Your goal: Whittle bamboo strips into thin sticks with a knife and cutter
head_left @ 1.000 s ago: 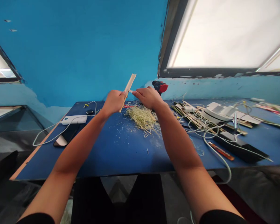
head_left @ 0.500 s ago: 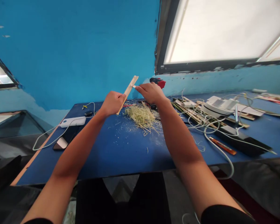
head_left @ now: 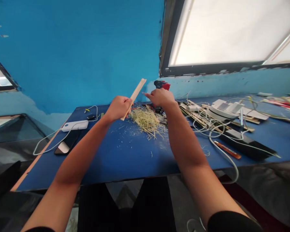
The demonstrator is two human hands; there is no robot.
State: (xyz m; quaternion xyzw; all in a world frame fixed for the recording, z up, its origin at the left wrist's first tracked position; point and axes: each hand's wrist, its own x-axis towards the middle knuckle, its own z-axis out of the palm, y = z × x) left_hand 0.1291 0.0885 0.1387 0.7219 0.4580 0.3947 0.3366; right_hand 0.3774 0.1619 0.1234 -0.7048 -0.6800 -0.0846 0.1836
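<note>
My left hand (head_left: 120,107) is closed round a flat, pale strip of wood or bamboo (head_left: 138,89), tilted up to the right above the table's back edge. Just right of the strip, apart from it, my right hand (head_left: 160,97) has its fingers curled round a small tool, of which only a blurred tip (head_left: 144,93) shows past the thumb. Below and between the hands lies a heap of thin pale shavings (head_left: 147,121), with fine crumbs scattered beside it.
A red and black power tool (head_left: 162,85) stands behind my right hand. At the right lie cables, strips, a white model boat part (head_left: 223,111), a black hull (head_left: 252,146) and an orange cutter (head_left: 227,149). A white power bank (head_left: 74,125) and a phone (head_left: 65,145) lie left.
My right hand and the small tool have moved away from the strip, slightly to the right and down. The strip has shifted slightly to the right in view.
</note>
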